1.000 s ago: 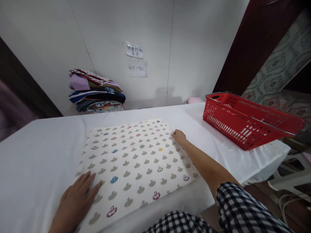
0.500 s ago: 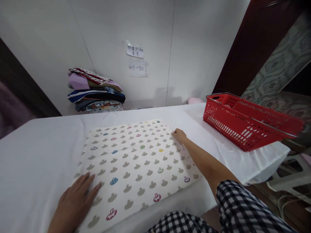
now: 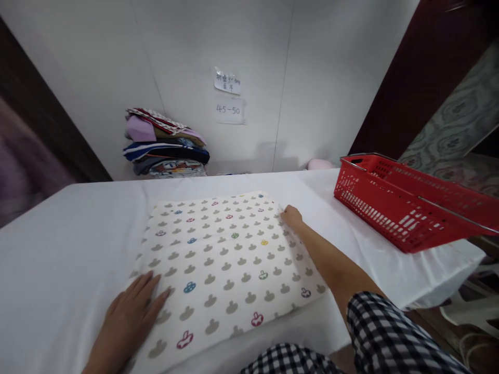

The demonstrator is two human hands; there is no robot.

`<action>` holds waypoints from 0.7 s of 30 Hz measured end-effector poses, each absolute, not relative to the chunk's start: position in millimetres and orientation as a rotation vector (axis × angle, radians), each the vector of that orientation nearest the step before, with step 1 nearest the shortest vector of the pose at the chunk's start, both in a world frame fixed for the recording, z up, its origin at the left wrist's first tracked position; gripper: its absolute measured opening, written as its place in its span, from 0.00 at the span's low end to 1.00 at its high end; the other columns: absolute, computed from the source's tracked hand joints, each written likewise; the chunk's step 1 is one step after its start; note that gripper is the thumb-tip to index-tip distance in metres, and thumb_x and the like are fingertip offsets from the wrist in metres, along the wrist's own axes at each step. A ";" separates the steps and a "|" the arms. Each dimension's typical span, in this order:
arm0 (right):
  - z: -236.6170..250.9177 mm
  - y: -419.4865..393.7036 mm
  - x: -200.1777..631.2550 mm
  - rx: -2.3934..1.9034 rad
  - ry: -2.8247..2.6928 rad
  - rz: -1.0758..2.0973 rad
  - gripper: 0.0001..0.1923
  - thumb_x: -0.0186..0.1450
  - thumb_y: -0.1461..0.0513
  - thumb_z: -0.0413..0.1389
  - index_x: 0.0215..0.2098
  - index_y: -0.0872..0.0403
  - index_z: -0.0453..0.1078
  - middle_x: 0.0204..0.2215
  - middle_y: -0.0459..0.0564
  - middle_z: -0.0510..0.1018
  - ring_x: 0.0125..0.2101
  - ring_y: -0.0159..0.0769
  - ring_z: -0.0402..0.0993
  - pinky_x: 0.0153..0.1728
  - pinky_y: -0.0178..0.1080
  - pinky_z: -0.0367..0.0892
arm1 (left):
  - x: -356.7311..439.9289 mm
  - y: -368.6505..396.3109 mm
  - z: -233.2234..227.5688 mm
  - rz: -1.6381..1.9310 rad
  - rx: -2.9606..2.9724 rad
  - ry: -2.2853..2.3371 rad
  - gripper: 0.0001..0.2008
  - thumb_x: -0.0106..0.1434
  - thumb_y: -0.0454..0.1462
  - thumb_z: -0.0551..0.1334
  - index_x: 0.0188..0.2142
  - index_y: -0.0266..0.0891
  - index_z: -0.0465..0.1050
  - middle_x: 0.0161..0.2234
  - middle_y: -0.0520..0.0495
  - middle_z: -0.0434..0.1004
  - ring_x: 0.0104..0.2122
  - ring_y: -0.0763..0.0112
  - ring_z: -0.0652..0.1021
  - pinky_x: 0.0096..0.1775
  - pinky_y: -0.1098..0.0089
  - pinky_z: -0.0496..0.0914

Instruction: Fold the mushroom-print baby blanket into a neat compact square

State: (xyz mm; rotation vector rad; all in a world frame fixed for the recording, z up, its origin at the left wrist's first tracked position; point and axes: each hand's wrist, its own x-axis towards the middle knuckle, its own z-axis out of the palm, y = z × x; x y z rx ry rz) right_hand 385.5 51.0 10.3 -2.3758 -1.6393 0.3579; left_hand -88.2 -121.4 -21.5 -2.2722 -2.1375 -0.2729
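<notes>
A folded cream cloth printed with rows of small grey mushroom-like shapes and a few coloured ones lies flat in the middle of the white-covered surface, squared up into a neat rectangle with its near edge close to the surface's front edge. The print runs in tidy lines, with odd blue, red, green and yellow motifs scattered among the grey.

The near left corner of the cloth is covered by the left hand, whose wrist runs out of the bottom of the view. The right forearm lies along the cloth's right edge and hides part of that edge, so how many layers the fold has cannot be made out. The black-and-white checked sleeve is cut off at the bottom.

The left hand's grip is open, fingers spread and pressed flat on the cloth, holding nothing. The right hand sits at the far right corner, its fingers curled onto the cloth; whether they pinch the corner or just rest on it I cannot tell.

A red plastic basket stands to the right, well apart from the cloth, and a stack of folded coloured fabrics sits against the white wall behind.
</notes>
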 end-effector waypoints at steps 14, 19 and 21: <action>11.1 64.6 371.8 -2.403 -1.697 0.376 0.25 0.67 0.53 0.43 0.58 0.58 0.56 0.49 0.62 0.71 0.50 0.47 0.68 0.46 0.44 0.63 | -107.7 -61.9 32.6 -0.538 -1.833 -2.817 0.24 0.63 0.44 0.44 0.49 0.33 0.70 0.46 0.38 0.76 0.46 0.59 0.75 0.47 0.65 0.67; 3.1 73.6 368.0 -2.416 -1.784 0.311 0.26 0.68 0.51 0.40 0.59 0.56 0.54 0.47 0.63 0.73 0.48 0.48 0.70 0.44 0.46 0.64 | -105.3 -22.3 35.4 -0.469 -1.713 -2.970 0.22 0.62 0.46 0.47 0.38 0.34 0.74 0.37 0.38 0.79 0.37 0.60 0.77 0.37 0.67 0.67; 0.6 75.0 370.0 -2.416 -1.802 0.301 0.26 0.68 0.51 0.40 0.59 0.55 0.54 0.46 0.62 0.73 0.46 0.48 0.71 0.43 0.45 0.64 | -104.4 -15.9 30.2 -0.464 -1.688 -2.955 0.21 0.61 0.47 0.50 0.38 0.35 0.73 0.38 0.38 0.78 0.39 0.59 0.77 0.36 0.66 0.67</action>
